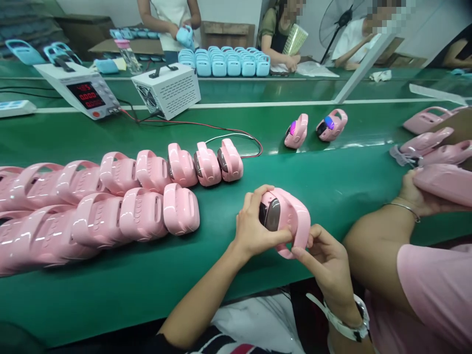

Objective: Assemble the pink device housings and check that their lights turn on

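A glossy pink device with a carry handle (pixel 303 219) and a dark oval window on its front is tilted up over the green bench. My left hand (pixel 250 226) wraps round its body, thumb along the handle side and fingers by the dark window. With thumb and fingertips, my right hand (pixel 328 263) pinches the lower end of the handle; a white-strapped watch is on that wrist. To the left, two rows of similar pink devices (pixel 180 211) stand close together. Beyond my hands are two more with lit windows, a pink device with a magenta light (pixel 298 132) and another with a blue light (pixel 335 127).
A power supply with red digits (pixel 86 96) and a vented grey box (pixel 169 91) stand behind the rows, with red and black leads (pixel 206 126) across the bench. At right, a co-worker's hand (pixel 409 196) holds a pink part. Blue devices (pixel 232 64) line the far side.
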`<act>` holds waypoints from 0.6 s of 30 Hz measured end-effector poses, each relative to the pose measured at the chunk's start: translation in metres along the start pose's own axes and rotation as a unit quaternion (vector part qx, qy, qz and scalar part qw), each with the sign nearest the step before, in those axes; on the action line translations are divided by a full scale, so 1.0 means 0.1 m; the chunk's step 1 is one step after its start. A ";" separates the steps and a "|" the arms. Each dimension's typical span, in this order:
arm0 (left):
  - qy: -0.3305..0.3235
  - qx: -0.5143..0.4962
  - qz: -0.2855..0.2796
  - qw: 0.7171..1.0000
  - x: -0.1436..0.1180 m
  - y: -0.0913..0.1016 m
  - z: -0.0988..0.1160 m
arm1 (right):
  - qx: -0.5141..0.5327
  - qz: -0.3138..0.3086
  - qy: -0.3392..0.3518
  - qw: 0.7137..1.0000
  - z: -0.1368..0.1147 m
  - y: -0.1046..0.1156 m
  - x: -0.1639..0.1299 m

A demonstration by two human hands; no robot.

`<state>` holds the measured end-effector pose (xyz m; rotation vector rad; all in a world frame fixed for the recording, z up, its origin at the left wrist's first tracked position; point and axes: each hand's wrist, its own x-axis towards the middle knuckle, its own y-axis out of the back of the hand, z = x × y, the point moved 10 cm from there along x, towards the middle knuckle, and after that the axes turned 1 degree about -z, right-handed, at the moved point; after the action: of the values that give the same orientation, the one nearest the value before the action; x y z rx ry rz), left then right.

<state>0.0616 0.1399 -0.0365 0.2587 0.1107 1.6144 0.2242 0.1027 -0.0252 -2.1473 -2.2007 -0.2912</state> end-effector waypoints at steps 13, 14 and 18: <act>0.047 -0.251 -0.087 0.963 -0.22 -0.27 -0.18 | 0.080 0.020 0.024 0.996 0.01 0.39 -0.20; 0.057 -0.281 -0.080 0.955 -0.25 -0.21 -0.22 | 0.058 0.052 0.017 0.997 0.06 0.51 -0.20; 0.115 -0.283 -0.034 0.952 -0.36 0.10 -0.38 | -0.067 0.123 -0.027 0.990 0.27 0.84 -0.21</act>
<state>0.0449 0.1063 -0.0743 -0.3729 -0.1659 1.5337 0.3115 0.0881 -0.0474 -2.4939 -1.9625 -0.3802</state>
